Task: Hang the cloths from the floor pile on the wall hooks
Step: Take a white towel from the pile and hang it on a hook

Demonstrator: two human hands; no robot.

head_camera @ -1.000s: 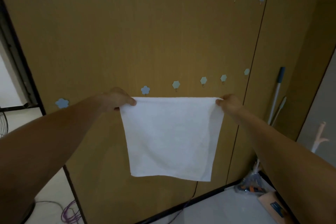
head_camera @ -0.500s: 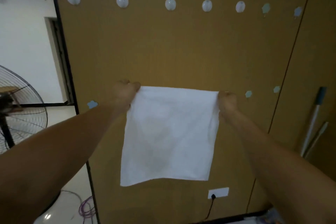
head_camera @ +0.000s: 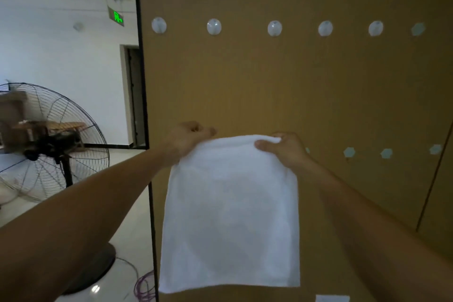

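a square white terry cloth point(head_camera: 230, 213) hangs flat in front of a brown wooden wall panel point(head_camera: 269, 81), held up by its top edge with its lower edge free and nearly level. the left hand point(head_camera: 188, 140) is at the cloth's ten o'clock corner, its fingers point(head_camera: 209, 132) curled and pinching that corner; the right hand point(head_camera: 286, 152) is at the two o'clock corner, thumb pressed on the front and the other fingers wrapped behind, so the top hem bunches and folds over between the two hands. a row of round clear plastic hooks point(head_camera: 274, 28) runs across the panel well above the cloth at twelve o'clock, with bare panel in between. a lower row of pale blue flower-shaped hooks point(head_camera: 349, 152) sits at three o'clock, near the right hand and level with the top edge; whether more hooks lie behind the cloth cannot be told. the panel's black left edge strip point(head_camera: 143, 105) stands just beside the cloth's left side. beyond it, at nine o'clock, an open room shows a black standing fan point(head_camera: 49, 135) on a glossy white floor point(head_camera: 117, 216), and a coil of purple cable point(head_camera: 144, 287) lies at seven o'clock by the panel's foot. a white outlet plate point(head_camera: 332, 298) shows at five o'clock below the cloth.
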